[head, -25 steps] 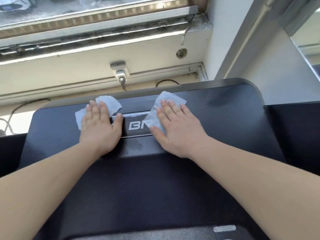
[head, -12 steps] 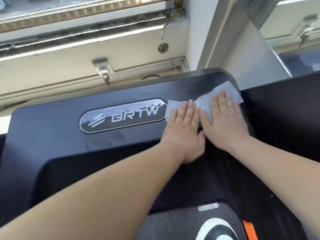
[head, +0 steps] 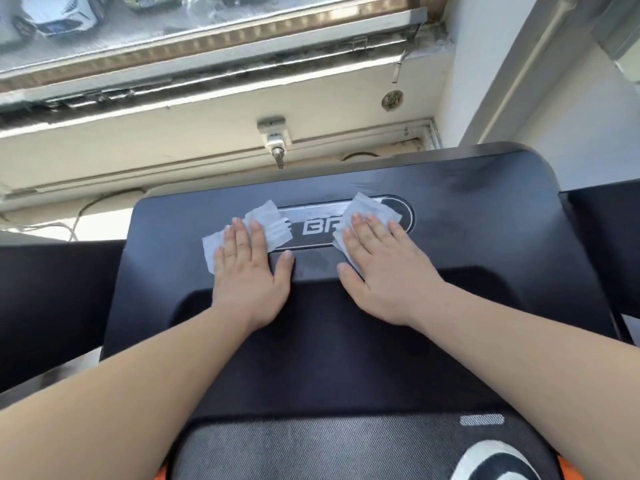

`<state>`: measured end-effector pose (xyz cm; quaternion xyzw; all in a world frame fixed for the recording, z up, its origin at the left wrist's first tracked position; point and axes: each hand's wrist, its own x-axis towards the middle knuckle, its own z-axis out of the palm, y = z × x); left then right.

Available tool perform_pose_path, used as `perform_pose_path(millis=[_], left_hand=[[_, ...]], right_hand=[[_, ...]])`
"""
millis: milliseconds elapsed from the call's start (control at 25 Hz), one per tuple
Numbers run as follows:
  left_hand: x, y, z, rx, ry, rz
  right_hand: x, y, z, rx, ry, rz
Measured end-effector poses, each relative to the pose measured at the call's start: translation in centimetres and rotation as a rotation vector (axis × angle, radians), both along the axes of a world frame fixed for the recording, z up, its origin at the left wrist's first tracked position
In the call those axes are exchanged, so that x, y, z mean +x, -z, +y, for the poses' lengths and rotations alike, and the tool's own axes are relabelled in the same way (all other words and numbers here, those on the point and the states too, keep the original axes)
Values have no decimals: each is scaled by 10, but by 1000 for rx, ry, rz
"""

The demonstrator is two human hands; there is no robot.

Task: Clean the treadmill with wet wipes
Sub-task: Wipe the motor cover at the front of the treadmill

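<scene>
Half a second back both hands were bunched together at the far right corner of the treadmill cover (head: 485,244). Now they have swept back to the middle and parted.

On the left, the left hand (head: 249,275) lies flat with its fingers straight, pressing the left wipe (head: 276,223) onto the cover at the left end of the logo plate (head: 317,227). It is not gripping the wipe, only pressing. Only the letters "BR" show on the plate between the two hands.

The right hand (head: 386,271) is just as flat, holding the right wipe (head: 372,209) down over the plate's right part. Beyond it, the right corner carries a dull streak, perhaps damp left by the wipe, perhaps only glare.

I'd judge the right corner done and the plate getting another pass. The cover's left side and the belt (head: 329,448) nearer the person are likely yet to be wiped.
</scene>
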<state>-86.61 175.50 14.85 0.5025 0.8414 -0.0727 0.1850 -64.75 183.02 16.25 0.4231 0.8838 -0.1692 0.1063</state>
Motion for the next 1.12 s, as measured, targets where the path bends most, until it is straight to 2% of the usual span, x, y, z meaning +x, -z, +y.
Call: perform_pose_path(millis=[80,120,320,400,480,600,800,960,1120], left_hand=[[21,-3,2,-12,-38,-33],[36,-5,4,-28,24,-50],[108,-8,0,-40,598,-115],[101,-9,-5,-35,735,-117],[68,-11,-13,-44,780,-97],[-10,-9,-41,-78,649,-11],[-111,-1,-131,-30,145,-17],[-93,5,-208,56,41,-51],[-109,-1,-189,-2,-5,-44]], right_hand=[[3,-2,1,-3,-43,-2],[13,-1,2,15,-44,-12],[78,14,-2,145,291,-114],[81,17,-7,141,406,-135],[65,19,-18,128,428,-111],[15,22,-47,169,174,-19],[-96,22,-76,164,-288,-5],[-147,17,-92,141,-512,-20],[-189,0,-80,44,-531,33]])
